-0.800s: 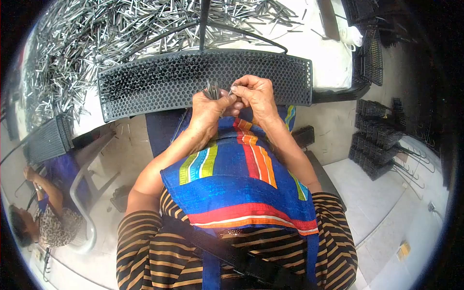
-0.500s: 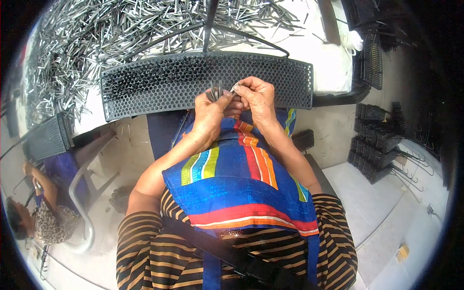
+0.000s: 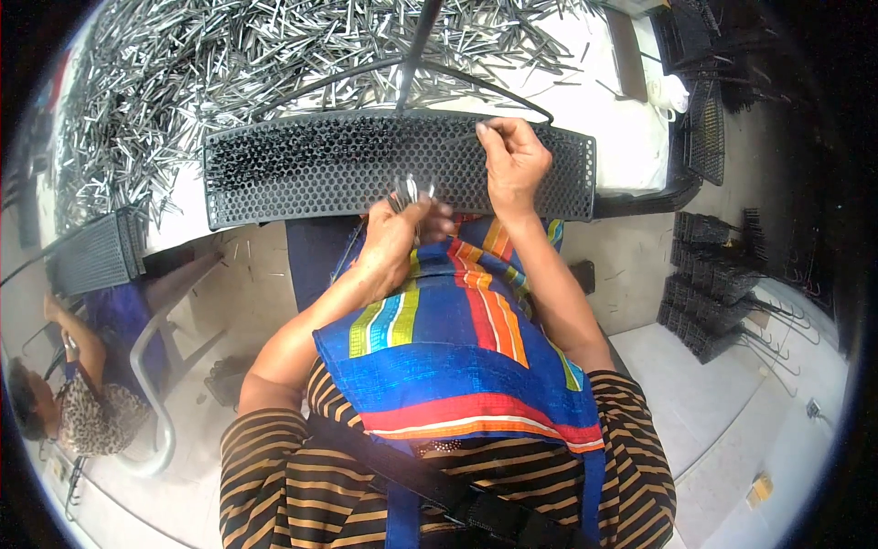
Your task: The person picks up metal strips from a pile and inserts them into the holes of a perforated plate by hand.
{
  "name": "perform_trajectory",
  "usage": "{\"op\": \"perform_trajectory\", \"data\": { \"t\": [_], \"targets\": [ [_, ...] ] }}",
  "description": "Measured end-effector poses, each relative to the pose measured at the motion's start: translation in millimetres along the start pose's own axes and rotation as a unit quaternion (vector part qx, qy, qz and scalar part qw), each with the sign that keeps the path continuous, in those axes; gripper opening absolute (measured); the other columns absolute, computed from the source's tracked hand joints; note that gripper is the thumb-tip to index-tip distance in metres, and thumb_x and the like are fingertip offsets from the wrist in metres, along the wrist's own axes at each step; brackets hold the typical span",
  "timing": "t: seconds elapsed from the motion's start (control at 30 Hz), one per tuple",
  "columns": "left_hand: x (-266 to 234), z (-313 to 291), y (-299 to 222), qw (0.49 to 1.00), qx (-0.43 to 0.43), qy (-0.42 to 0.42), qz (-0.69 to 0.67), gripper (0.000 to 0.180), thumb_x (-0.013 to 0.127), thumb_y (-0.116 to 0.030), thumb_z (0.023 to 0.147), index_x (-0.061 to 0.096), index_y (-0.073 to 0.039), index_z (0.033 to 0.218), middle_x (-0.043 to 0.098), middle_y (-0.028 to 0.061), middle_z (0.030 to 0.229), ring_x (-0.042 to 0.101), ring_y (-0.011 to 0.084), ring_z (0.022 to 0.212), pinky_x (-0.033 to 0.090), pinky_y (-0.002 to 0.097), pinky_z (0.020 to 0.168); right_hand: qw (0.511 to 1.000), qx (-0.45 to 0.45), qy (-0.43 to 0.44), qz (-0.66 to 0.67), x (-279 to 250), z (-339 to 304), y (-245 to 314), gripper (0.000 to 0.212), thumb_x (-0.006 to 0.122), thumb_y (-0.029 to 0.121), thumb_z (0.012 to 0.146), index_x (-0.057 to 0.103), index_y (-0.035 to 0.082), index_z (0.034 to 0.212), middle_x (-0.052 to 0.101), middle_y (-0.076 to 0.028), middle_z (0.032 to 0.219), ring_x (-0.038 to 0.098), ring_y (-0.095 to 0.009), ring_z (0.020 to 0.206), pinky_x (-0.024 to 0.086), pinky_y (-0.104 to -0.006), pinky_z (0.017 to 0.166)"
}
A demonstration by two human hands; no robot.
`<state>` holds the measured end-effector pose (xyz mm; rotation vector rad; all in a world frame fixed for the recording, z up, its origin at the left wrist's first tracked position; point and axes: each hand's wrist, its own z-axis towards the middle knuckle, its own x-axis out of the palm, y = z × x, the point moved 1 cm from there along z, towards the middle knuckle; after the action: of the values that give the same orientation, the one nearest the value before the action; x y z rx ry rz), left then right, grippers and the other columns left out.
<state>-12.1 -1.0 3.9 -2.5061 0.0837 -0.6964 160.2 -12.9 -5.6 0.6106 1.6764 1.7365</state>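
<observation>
A long black perforated rack (image 3: 302,194) lies crosswise in front of me, and many of its holes at the left and along the far rows are filled with dark slim pieces. At its near edge my left hand (image 3: 391,236) is closed around a bunch of slim metal pieces (image 3: 409,192); its fingers are partly smeared by motion. My right hand (image 3: 518,174) hovers over the right part of the rack, thumb and forefinger pinched together near the far edge. Whatever sits in that pinch is too fine to make out.
A big pile of slim grey pieces (image 3: 302,55) covers the white table (image 3: 622,137). A dark upright rod (image 3: 418,55) stands behind the rack. Stacked black racks with hooks (image 3: 704,284) lie at right. A co-worker (image 3: 91,403) sits at left beside another perforated rack (image 3: 96,256).
My right hand has left the bunch in my left hand and moved up and right over the rack. The left hand has dropped slightly, still holding the bunch.
</observation>
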Motion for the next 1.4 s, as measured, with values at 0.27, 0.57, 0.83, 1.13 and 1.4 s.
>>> {"op": "perform_trajectory", "data": {
  "t": [0.27, 0.57, 0.83, 1.13, 1.4],
  "targets": [
    [-25.7, -10.0, 21.3, 0.988, -0.051, 0.117, 0.092, 0.012, 0.051, -0.006, 0.093, 0.057, 0.002, 0.098, 0.067, 0.0125, 0.086, 0.063, 0.0149, 0.065, 0.053, 0.0256, 0.060, 0.958, -0.178, 0.031, -0.224, 15.0, 15.7, -12.1, 0.010, 0.072, 0.007, 0.073, 0.063, 0.003, 0.076, 0.062, -0.010, 0.070, 0.061, -0.023, 0.058, 0.047, -0.0317, 0.054],
    [-12.9, -0.6, 2.6, 0.999, 0.005, 0.051, 0.012, 0.008, 0.051, -0.006, 0.091, 0.058, -0.002, 0.093, 0.064, 0.0069, 0.076, 0.047, 0.0096, 0.050, 0.034, 0.0230, 0.044, 0.899, -0.258, 0.098, -0.341, 30.1, 19.7, -2.1, 0.012, 0.073, 0.010, 0.072, 0.067, 0.004, 0.079, 0.064, -0.008, 0.073, 0.063, -0.024, 0.061, 0.048, -0.0325, 0.055],
    [5.3, 14.1, -6.7, 0.998, -0.013, 0.021, -0.059, 0.010, 0.051, -0.002, 0.089, 0.058, 0.000, 0.096, 0.066, 0.0103, 0.081, 0.060, 0.0147, 0.061, 0.046, 0.0257, 0.052, 0.906, -0.237, 0.117, -0.329, 23.3, 22.6, -8.2, 0.007, 0.069, 0.016, 0.075, 0.070, 0.011, 0.080, 0.061, -0.006, 0.076, 0.063, -0.028, 0.064, 0.049, -0.0367, 0.056],
    [11.4, 28.4, -9.6, 0.995, -0.019, -0.010, -0.101, 0.011, 0.051, -0.002, 0.090, 0.057, 0.000, 0.098, 0.067, 0.0118, 0.083, 0.063, 0.0169, 0.064, 0.049, 0.0262, 0.053, 0.870, -0.281, 0.162, -0.371, 26.3, 17.2, 0.8, 0.012, 0.069, 0.011, 0.076, 0.070, 0.008, 0.088, 0.063, -0.007, 0.080, 0.064, -0.024, 0.067, 0.049, -0.0320, 0.058],
    [20.8, 27.4, -17.1, 0.997, -0.016, -0.009, -0.074, 0.015, 0.053, -0.001, 0.089, 0.058, 0.001, 0.103, 0.067, 0.0112, 0.081, 0.066, 0.0168, 0.068, 0.052, 0.0257, 0.055, 0.964, 0.147, 0.204, 0.089, 4.1, -2.1, -7.9, 0.009, 0.066, 0.003, 0.082, 0.065, -0.002, 0.090, 0.066, -0.004, 0.075, 0.051, -0.003, 0.053, 0.038, -0.0176, 0.046]
  ]
}}
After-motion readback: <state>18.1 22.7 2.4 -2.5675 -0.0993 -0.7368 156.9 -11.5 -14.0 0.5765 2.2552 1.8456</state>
